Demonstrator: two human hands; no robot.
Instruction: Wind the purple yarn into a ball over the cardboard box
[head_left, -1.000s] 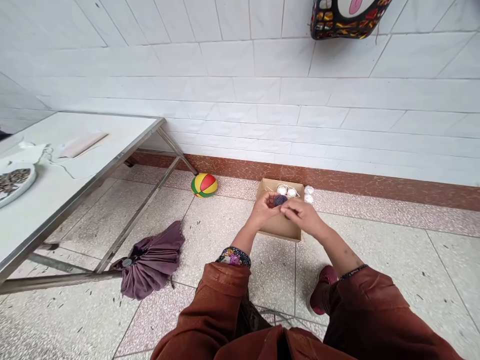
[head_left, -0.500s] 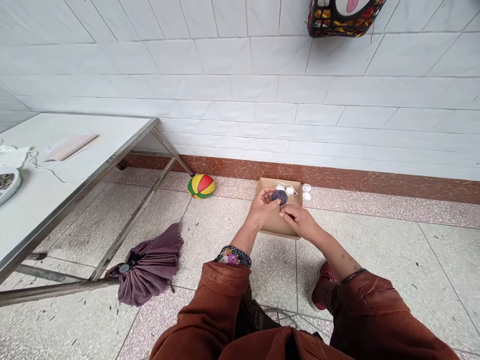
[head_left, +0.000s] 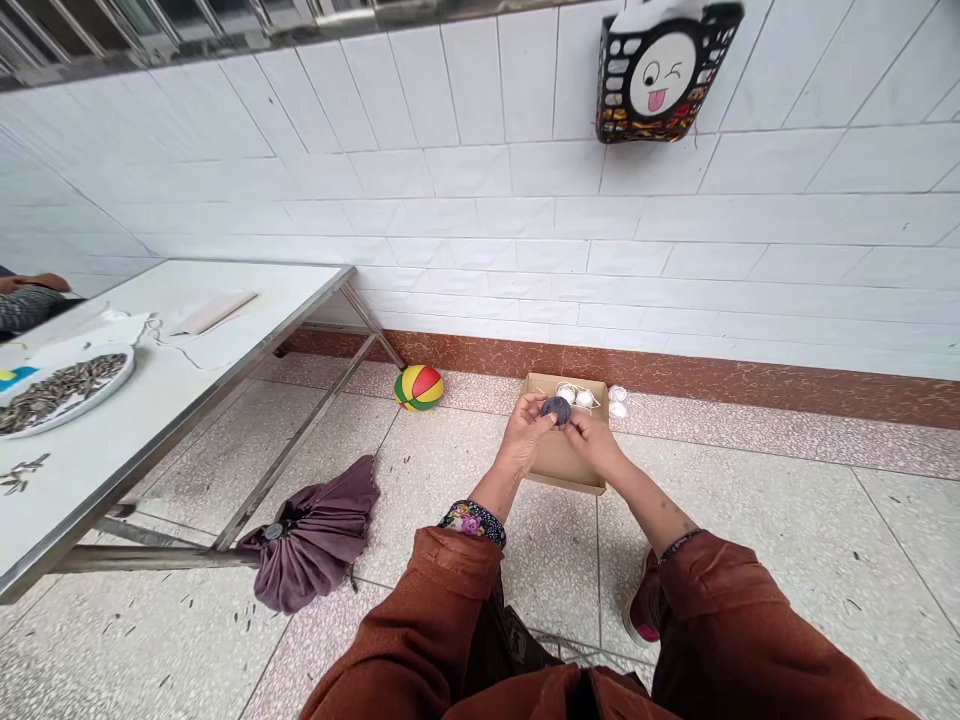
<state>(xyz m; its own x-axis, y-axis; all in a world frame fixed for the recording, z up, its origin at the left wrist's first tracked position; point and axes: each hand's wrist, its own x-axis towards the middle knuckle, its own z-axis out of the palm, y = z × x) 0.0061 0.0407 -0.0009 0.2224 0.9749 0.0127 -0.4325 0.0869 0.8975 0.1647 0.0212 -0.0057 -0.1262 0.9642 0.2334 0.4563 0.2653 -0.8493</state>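
A ball of dark grey yarn (head_left: pixel 556 409) is held in my left hand (head_left: pixel 523 432), with the thumb across its front and the fingers behind. My right hand (head_left: pixel 595 441) is closed at the ball's lower right side, fingertips pinched against it; the strand between them is too small to make out now. Below both hands lies a shallow cardboard box (head_left: pixel 570 470). White yarn balls (head_left: pixel 583 398) with loose strands sit at its far end. Two more white balls (head_left: pixel 617 402) rest on the floor just right of the box.
On the left stands a white table (head_left: pixel 225 350) bearing a plate of seeds (head_left: pixel 71 390) and a pale pouch (head_left: pixel 215 312). A striped ball (head_left: pixel 419 387) and a purple umbrella (head_left: pixel 319 540) lie on the floor. A black basket (head_left: pixel 667 75) hangs on the tiled wall. Another person's arm (head_left: pixel 34 300) shows far left.
My view has tilted up and left, showing more table and the whole basket front. My right hand has moved from just below the yarn ball to against its side. My left hand keeps its hold.
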